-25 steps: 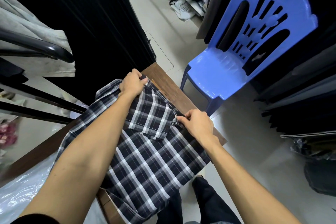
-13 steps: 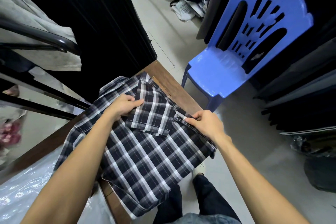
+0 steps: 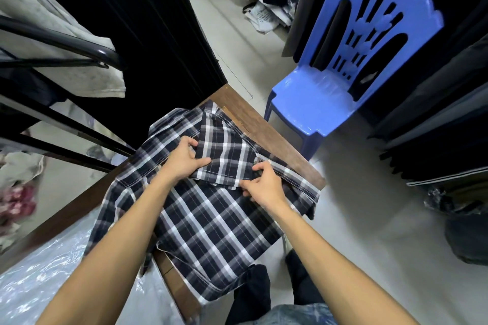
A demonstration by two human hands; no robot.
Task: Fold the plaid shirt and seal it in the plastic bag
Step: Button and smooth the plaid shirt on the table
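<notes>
Plaid shirt (image 3: 211,219), soft cotton-like cloth, lies flat on the brown wooden table (image 3: 277,140). My left hand (image 3: 184,158) and right hand (image 3: 264,185) both pinch its folded sleeve (image 3: 224,155). Crinkled clear plastic bag (image 3: 39,272) lies beside.

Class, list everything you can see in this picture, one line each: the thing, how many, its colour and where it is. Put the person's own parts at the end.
plaid shirt: one, dark navy and white check, spread on the table, a sleeve folded across it
table: one, brown wood, centre, under the shirt
plastic bag: one, clear, lower left on the table
plastic chair: one, blue, right of the table on the floor
metal rails: several, black, upper left
cloth: one, off-white, draped over the rails
papers or bags: a pile, white, on the floor at top, too far to tell
left hand: one, its grip on the folded sleeve's left edge
right hand: one, its grip pinching the sleeve's lower right edge
</notes>
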